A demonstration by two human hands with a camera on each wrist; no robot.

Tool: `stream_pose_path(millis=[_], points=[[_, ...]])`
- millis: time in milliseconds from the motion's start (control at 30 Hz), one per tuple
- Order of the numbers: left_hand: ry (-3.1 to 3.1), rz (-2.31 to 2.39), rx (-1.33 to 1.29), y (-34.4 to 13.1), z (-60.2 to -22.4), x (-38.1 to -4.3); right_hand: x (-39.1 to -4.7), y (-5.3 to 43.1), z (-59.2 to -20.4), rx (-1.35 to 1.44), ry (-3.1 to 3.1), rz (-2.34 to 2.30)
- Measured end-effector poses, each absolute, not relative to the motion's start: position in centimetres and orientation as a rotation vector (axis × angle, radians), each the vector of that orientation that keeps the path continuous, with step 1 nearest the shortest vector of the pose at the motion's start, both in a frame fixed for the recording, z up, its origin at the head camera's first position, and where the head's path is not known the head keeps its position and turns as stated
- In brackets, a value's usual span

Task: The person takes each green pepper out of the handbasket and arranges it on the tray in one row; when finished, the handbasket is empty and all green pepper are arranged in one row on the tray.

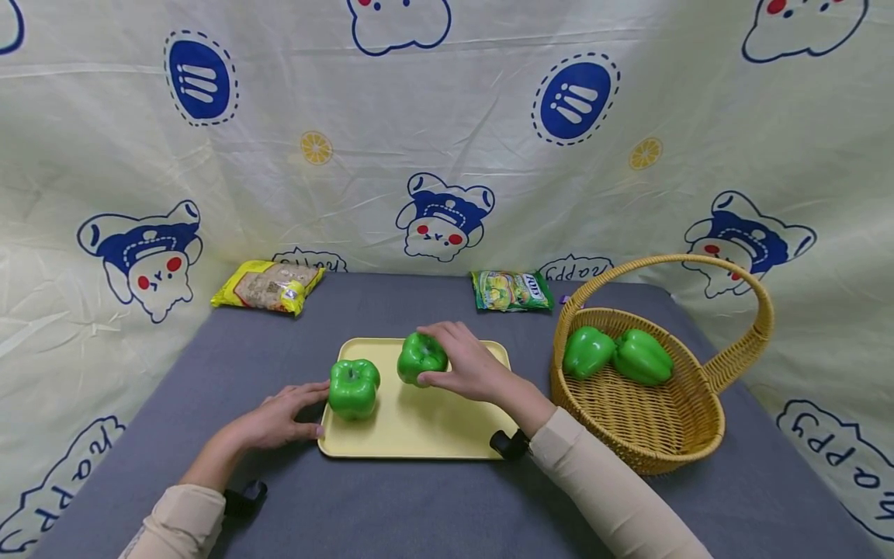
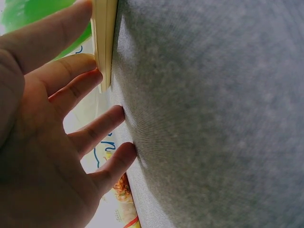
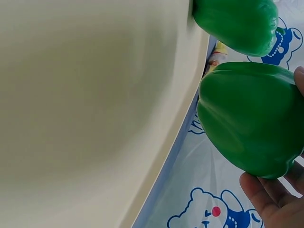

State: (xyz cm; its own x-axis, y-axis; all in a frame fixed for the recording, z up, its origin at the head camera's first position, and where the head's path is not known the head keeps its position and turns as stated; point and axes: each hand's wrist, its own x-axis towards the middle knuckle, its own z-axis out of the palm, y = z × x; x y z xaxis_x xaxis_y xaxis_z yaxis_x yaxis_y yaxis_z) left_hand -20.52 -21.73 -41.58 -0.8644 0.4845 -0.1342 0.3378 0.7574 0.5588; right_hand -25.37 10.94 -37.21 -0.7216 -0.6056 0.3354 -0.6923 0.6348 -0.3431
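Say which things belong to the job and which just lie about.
Likely the job:
glossy green bell pepper held by the right hand
pale yellow rectangular tray bearing another green pepper
brown woven basket holding two more peppers

Apparently lying about:
shiny yellow packet
shiny green packet

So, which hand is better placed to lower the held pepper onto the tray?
Probably the right hand: its fingers grip that pepper above the tray. The left hand holds nothing and is at the tray's left edge.
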Motion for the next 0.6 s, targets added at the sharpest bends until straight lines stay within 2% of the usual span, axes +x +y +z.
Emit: stream_pose_path(millis=[600], points=[[2.687, 0.779, 0.662, -21.7, -41.4, -20.4, -25.5, 9.4, -37.5, 1.211, -2.742, 0.628]])
